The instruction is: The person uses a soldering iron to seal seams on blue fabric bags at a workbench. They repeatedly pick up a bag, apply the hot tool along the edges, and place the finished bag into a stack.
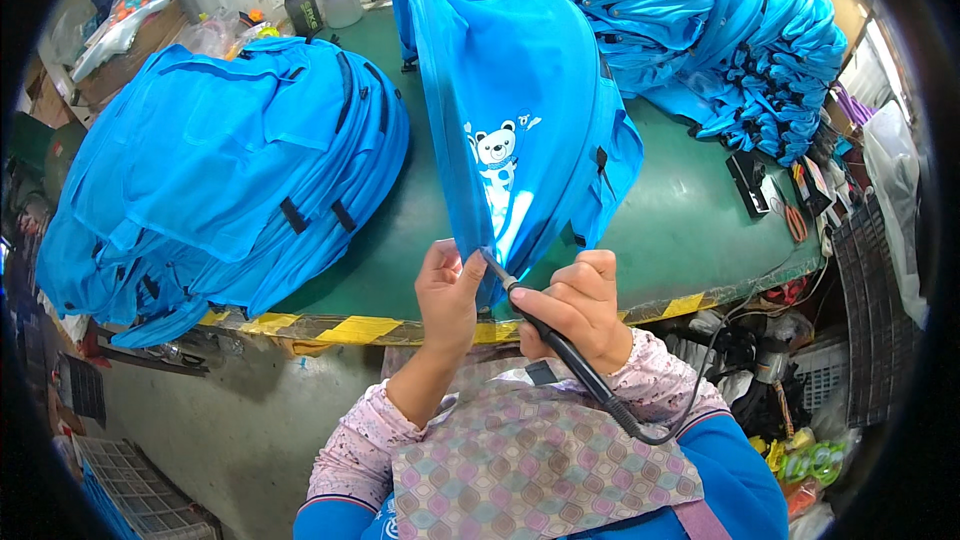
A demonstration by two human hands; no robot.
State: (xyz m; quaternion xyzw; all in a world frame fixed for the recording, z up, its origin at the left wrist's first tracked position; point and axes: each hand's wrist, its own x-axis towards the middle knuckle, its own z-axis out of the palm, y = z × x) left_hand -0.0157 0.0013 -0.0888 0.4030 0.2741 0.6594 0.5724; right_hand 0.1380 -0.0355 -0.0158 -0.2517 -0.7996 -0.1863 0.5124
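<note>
A blue fabric canopy (535, 80) with a white cartoon bear print stands on the green table, its folded edge band running down toward me. My left hand (448, 295) pinches the lower end of that band, thumb against the cloth. My right hand (580, 305) grips a black-handled soldering-iron-like tool (560, 348) with a cord. Its thin metal tip points at the band beside my left thumb; whether it touches the cloth is unclear.
A pile of blue fabric pieces (210, 170) lies left, another heap (720, 50) back right. A bottle (300, 5) and lidded container (340, 2) stand behind. Orange-handled scissors (795, 223) and black boxes lie right on the green table (700, 220), edged with striped tape.
</note>
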